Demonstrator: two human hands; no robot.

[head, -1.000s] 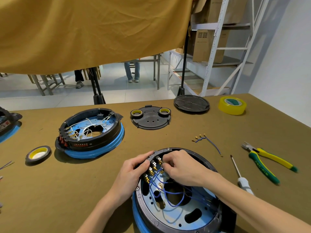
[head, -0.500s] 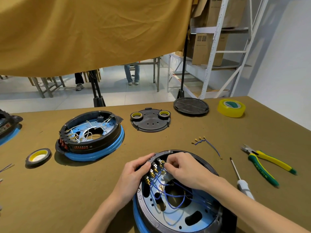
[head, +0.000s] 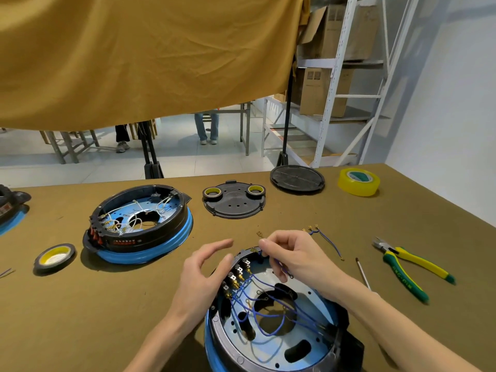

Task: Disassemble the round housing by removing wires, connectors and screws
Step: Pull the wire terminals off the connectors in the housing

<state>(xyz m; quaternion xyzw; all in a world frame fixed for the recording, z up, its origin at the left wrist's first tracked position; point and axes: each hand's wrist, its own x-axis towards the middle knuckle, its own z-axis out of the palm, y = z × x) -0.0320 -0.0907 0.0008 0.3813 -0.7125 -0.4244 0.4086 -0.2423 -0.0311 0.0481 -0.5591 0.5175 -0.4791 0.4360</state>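
The round housing [head: 271, 353] with a blue rim lies at the table's front, its blue metal plate facing up. Several blue wires [head: 264, 310] loop across it from a row of brass connectors [head: 236, 280] on its left wall. My right hand [head: 292, 253] pinches one blue wire [head: 281, 268] above the housing's far rim, and the wire's brass terminal sticks out past my fingertips. My left hand [head: 204, 272] hovers at the housing's left rim with relaxed fingers, its thumb next to the connectors.
A second housing [head: 142, 224] with white wires sits at the left. Behind lie a black cover plate [head: 233, 201] carrying two tape rolls, a black lid [head: 296, 179] and yellow tape [head: 358, 182]. Removed blue wires [head: 324, 237], a screwdriver [head: 363, 273] and pliers [head: 410, 267] lie right. Another tape roll [head: 55, 257] lies left.
My right hand has pulled a blue wire off its connector and lifted it away. My left hand has let go of the rim and opened. The camera has tilted up a little.
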